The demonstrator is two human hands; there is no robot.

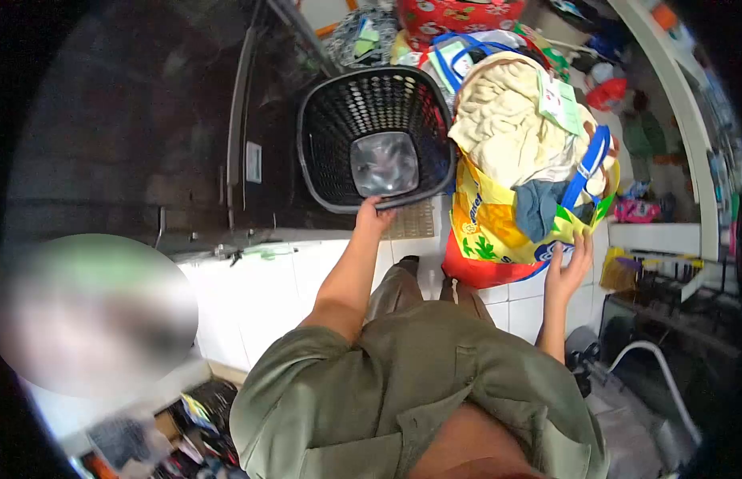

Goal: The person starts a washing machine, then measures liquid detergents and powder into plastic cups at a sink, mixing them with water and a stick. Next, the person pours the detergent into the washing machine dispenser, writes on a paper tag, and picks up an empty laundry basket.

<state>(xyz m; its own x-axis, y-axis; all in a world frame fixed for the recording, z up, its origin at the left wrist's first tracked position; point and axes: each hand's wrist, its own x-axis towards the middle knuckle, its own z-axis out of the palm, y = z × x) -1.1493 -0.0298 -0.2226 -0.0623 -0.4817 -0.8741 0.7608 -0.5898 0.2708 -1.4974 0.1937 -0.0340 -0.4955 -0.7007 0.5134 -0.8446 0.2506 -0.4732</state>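
My left hand (374, 212) is closed on the near rim of a black plastic laundry basket (315, 180). The basket has perforated walls, and its bottom looks shiny and greyish. To its right stands a big yellow, red and blue shopping bag (479, 211) stuffed with cloth. A crumpled cream cloth (511, 112) bulges out of the top, with a dark blue-grey cloth (539, 209) below it. My right hand (571, 262) is at the bag's near side, fingers stretched out and apart against its edge. A blue strap (587, 168) hangs over the bag's right side.
A pale green paper tag (559, 104) lies on the cream cloth. More filled bags, one a red patterned bag (459, 20), stand behind. Dark cabinets (147, 120) line the left. White tiles (267, 283) cover the floor. A stove-like black unit (674, 327) is at the right.
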